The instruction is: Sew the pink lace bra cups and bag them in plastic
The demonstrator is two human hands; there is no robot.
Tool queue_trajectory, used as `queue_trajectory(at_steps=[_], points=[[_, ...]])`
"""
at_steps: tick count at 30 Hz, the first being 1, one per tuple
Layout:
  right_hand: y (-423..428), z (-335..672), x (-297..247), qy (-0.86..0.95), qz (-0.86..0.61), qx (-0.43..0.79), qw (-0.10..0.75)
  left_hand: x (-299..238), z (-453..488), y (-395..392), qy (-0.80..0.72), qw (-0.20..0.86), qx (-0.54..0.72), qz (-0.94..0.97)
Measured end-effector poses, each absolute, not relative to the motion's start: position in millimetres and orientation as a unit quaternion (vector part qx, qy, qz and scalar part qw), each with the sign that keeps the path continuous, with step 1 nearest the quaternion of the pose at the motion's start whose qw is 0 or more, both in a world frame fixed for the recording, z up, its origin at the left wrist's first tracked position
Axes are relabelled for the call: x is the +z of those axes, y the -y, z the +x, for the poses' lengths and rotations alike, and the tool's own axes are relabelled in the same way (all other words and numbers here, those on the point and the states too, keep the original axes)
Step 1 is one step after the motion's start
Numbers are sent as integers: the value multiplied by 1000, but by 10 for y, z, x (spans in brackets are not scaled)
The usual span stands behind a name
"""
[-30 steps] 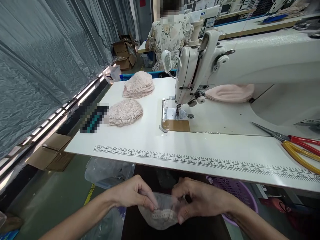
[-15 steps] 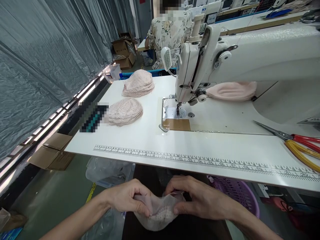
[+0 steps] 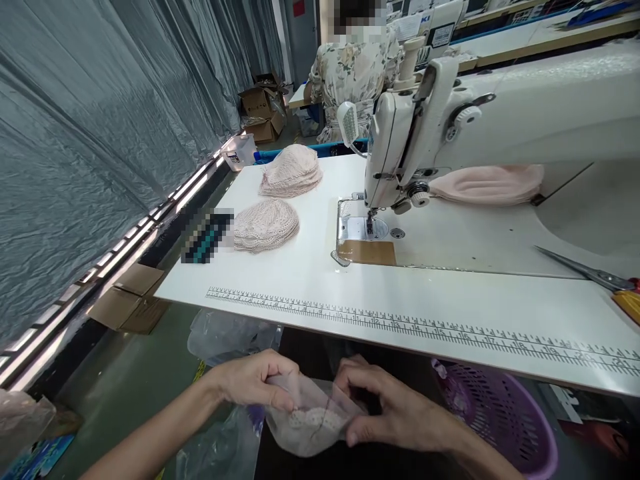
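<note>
A sheer whitish fabric cup (image 3: pixel 307 437) with a dotted lace band and a seam hangs over my lap, below the table's front edge. My left hand (image 3: pixel 265 383) pinches its left side between thumb and fingers. On the right side, my right hand (image 3: pixel 383 403) has its fingertips at the upper edge and its thumb at the lower edge of the fabric. Its fingers are curled, partly hidden behind the cloth. Two stacks of pale pink lace cups, the nearer stack (image 3: pixel 266 225) and the farther stack (image 3: pixel 291 171), lie on the white table (image 3: pixel 300 273).
A white sewing machine (image 3: pixel 395 143) stands on the table, with pink padded pieces (image 3: pixel 487 185) behind its needle. Scissors (image 3: pixel 595 272) lie at the right. Below are a purple basket (image 3: pixel 500 413) and a plastic-lined bin (image 3: pixel 230 337). A person (image 3: pixel 353 80) sits ahead.
My view has shifted, so the table and machine appear farther right. The right thumb and fingers are wider apart, and the fabric's right side is stretched flatter.
</note>
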State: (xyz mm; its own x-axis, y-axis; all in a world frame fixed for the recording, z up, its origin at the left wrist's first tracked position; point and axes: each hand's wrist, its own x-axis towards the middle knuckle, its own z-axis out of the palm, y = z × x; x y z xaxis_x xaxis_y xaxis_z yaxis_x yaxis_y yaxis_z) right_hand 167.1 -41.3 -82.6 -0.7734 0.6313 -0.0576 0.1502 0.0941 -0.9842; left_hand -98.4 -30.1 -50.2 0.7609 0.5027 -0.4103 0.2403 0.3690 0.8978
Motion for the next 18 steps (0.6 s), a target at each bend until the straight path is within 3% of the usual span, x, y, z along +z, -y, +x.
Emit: queue_trajectory(at_steps=[7, 18], points=[[490, 1753, -673, 731, -251, 602, 201, -566, -1007, 293, -336, 755, 96, 555], [554, 1810, -652, 723, -369, 574, 112, -572, -964, 256, -297, 753, 123, 574]])
